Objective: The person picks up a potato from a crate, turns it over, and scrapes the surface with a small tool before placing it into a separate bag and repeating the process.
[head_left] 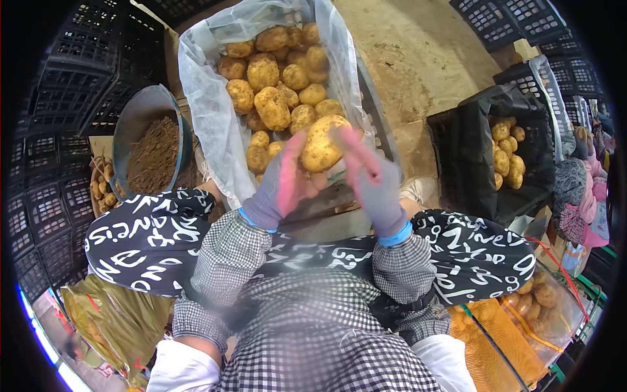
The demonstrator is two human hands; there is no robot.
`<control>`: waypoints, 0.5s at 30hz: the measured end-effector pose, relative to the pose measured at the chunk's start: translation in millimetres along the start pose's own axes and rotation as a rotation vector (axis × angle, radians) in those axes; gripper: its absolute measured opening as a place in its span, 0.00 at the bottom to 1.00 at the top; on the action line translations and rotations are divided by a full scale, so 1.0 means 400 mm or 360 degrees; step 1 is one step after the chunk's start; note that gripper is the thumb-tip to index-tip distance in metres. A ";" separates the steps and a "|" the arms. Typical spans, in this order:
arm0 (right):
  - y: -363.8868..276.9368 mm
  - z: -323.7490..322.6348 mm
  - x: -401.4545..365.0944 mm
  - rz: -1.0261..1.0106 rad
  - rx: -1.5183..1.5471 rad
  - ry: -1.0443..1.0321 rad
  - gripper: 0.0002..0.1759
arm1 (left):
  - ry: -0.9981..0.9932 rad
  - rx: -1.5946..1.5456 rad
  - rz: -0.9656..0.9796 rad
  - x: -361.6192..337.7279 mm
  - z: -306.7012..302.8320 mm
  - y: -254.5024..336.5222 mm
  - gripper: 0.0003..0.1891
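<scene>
A large yellow-brown potato with specks of soil is held up between my two gloved hands, over the near end of a crate lined with white film. My left hand, in a grey and pink glove, is curled round its left and lower side. The fingers of my right hand, gloved alike and slightly blurred, press against its right side. Several soil-marked potatoes lie heaped in the crate beyond it.
A bucket of loose soil stands at left, beside stacked black crates. A black-lined crate with several potatoes is at right. An orange mesh sack lies lower right. Another person is at the far right.
</scene>
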State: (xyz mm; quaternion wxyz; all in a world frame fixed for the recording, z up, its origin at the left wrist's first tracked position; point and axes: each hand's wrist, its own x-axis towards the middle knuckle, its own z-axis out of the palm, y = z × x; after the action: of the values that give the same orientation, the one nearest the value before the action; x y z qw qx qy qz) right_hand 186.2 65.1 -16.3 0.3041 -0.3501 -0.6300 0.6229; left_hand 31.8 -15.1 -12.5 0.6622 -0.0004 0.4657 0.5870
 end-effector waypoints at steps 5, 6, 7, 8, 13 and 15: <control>0.029 -0.059 0.014 0.0136 0.0036 0.0251 0.26 | -0.0198 0.0115 0.0054 -0.008 0.031 0.019 0.31; 0.026 -0.052 0.008 0.0144 0.0116 0.0229 0.27 | -0.0243 0.0079 0.0074 -0.011 0.033 0.021 0.31; 0.024 -0.045 0.005 0.0153 0.0198 0.0206 0.28 | -0.0284 0.0045 0.0094 -0.016 0.034 0.024 0.30; 0.020 -0.041 0.007 0.0210 0.0262 0.0112 0.28 | -0.0324 0.0011 0.0112 -0.020 0.033 0.026 0.29; -0.069 -0.029 0.018 0.0627 0.0609 -0.0185 0.33 | -0.0317 0.0970 0.0872 -0.001 0.019 -0.004 0.39; -0.051 -0.030 0.014 0.0509 0.0685 -0.0265 0.37 | -0.0266 0.1149 0.0980 0.001 0.013 -0.008 0.43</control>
State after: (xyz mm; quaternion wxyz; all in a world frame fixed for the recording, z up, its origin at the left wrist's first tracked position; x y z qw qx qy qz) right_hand 191.8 76.9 4.2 0.2164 -0.3202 -0.4428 0.8091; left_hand 37.4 -12.8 -11.3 0.4505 0.4146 0.5636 0.5545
